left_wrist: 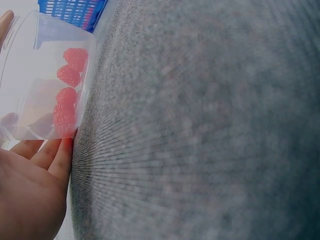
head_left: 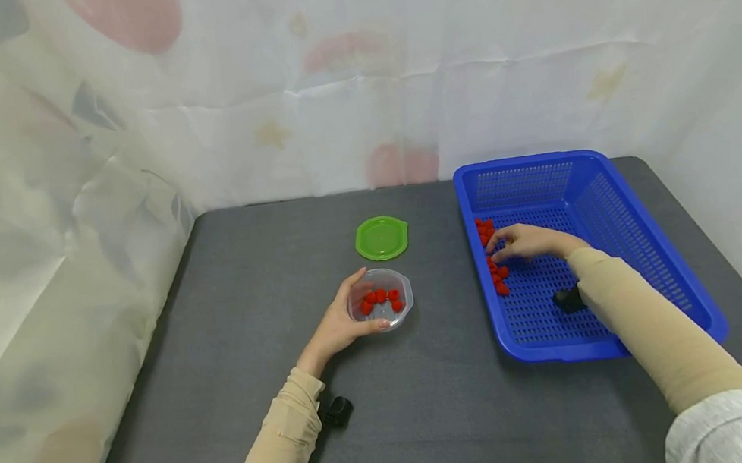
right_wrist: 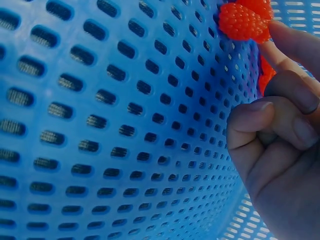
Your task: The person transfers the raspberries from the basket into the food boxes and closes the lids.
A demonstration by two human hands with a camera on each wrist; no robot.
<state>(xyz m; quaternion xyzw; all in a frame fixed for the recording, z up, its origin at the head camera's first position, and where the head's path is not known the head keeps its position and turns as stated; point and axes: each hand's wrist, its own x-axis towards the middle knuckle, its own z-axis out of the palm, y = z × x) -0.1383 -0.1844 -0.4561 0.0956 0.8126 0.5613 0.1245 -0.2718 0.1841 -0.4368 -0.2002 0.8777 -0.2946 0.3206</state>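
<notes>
My left hand [head_left: 341, 326] holds a clear plastic container [head_left: 407, 300] on the grey table, thumb along the near side and fingers around the far side. Several red raspberries [left_wrist: 65, 109] lie in its bottom. My right hand [head_left: 532, 241] reaches into a blue basket [head_left: 528, 161], over its left side. There, more raspberries [right_wrist: 241, 22] sit in a row along the wall. In the right wrist view two fingertips are right at one raspberry while the other fingers curl in. I cannot tell whether they pinch it.
A green lid [head_left: 382, 238] lies flat on the table [head_left: 266, 274], beyond the container. The basket's raised rim stands between the container and my right hand. Patterned white curtains [head_left: 305, 132] hang behind the table and at both sides.
</notes>
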